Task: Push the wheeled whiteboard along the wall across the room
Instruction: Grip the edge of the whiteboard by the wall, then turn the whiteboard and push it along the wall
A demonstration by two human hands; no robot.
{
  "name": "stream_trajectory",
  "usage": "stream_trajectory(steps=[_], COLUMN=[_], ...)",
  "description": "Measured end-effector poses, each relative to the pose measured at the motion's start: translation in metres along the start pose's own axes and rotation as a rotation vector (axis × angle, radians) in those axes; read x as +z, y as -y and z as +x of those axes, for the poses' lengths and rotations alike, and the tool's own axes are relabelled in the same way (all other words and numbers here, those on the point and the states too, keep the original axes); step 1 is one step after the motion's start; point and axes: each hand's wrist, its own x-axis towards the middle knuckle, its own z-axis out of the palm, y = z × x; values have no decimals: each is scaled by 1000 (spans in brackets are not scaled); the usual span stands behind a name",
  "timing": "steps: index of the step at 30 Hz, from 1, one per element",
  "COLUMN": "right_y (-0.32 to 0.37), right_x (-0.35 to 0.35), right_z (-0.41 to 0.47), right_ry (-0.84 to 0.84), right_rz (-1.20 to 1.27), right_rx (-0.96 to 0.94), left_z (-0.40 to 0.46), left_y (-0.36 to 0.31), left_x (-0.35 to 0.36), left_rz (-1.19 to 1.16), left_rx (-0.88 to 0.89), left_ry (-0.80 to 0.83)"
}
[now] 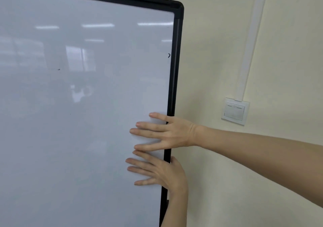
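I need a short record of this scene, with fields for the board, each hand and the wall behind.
whiteboard: white surface, black frame, nearly blank
right hand: flat on the surface by the right edge, fingers straight
left hand: flat just below it, thumb at the frame
wall: cream, with a light switch and a white cable duct

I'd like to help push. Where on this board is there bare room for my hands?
Free: the whiteboard face left of both hands, and its right frame above the right hand. Crowded: the lower right edge, where the right hand and left hand press close together.
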Motion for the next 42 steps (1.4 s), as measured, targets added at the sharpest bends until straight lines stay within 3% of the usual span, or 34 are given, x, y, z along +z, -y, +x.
stream_trajectory(steps=[8,18,25,42], right_y=[-24,-32,-34,-13], right_x=[35,97,153,281], right_z=[-1,18,78,297], right_ry=[-289,-420,-512,-638], right_rz=[61,46,28,12], right_rx=[-135,-225,-253,-279], left_z=[12,59,131,359], left_y=[1,12,28,122], left_x=[27,56,46,-17], left_rz=[38,223,236,463], left_rx=[32,18,-23,5], left_ry=[-230,-348,-358,-619])
